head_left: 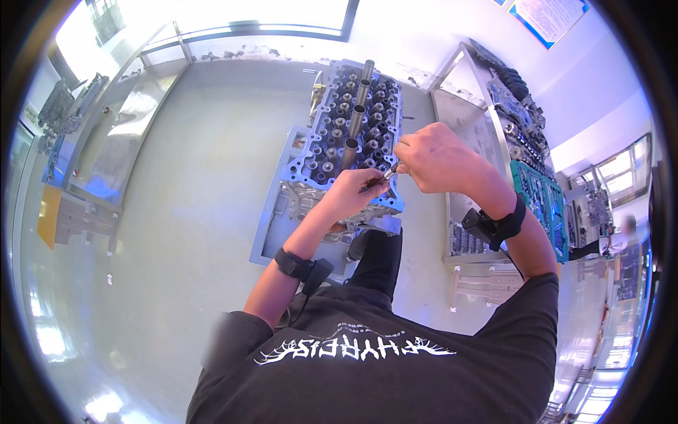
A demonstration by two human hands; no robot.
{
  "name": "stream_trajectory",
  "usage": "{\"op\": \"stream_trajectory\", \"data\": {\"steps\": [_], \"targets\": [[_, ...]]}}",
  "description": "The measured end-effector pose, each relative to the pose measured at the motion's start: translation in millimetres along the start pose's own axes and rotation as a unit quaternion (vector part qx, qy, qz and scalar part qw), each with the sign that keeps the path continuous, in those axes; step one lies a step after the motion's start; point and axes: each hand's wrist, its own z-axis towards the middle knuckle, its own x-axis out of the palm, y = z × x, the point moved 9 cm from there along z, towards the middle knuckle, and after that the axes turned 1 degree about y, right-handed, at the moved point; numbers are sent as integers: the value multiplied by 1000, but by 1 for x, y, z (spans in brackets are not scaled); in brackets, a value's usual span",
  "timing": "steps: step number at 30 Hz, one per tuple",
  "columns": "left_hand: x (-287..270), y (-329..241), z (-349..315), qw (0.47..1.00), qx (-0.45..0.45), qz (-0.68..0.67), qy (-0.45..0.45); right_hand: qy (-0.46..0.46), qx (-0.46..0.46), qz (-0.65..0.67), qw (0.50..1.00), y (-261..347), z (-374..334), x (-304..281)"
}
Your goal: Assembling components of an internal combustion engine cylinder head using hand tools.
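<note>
In front of me stands an engine (330, 169) with its cylinder head facing up, showing rows of valve springs and several upright metal tubes (357, 121) down the middle. Over its near right corner, my two hands meet at a slim metal rod-shaped tool (390, 172). My left hand (353, 192) is closed around the lower, darker end of it. The fingers of my right hand (439, 160) are curled at its upper end. Both hands hide much of the rod, so its exact kind is unclear.
The engine rests on a grey metal stand (260, 237). To the right are a shelf rack (462, 106) with engine parts and an opened green tool case (540, 201). Along the left runs a metal bench (145, 116). Another person (613, 242) is far right.
</note>
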Motion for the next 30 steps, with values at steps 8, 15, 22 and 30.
{"op": "stream_trajectory", "data": {"steps": [8, 15, 22, 30], "targets": [[6, 11, 2, 999, -51, 10, 8, -40, -9, -55, 998, 0, -3, 4], [-20, -41, 4, 999, -6, -12, -51, -115, 28, -55, 992, 10, 3, -50], [-82, -38, -8, 993, -6, 34, -114, -142, 4, -38, 989, 19, 31, -47], [-97, -26, -23, 991, -27, 45, -123, -129, -9, -40, 991, 25, 51, -36]]}}
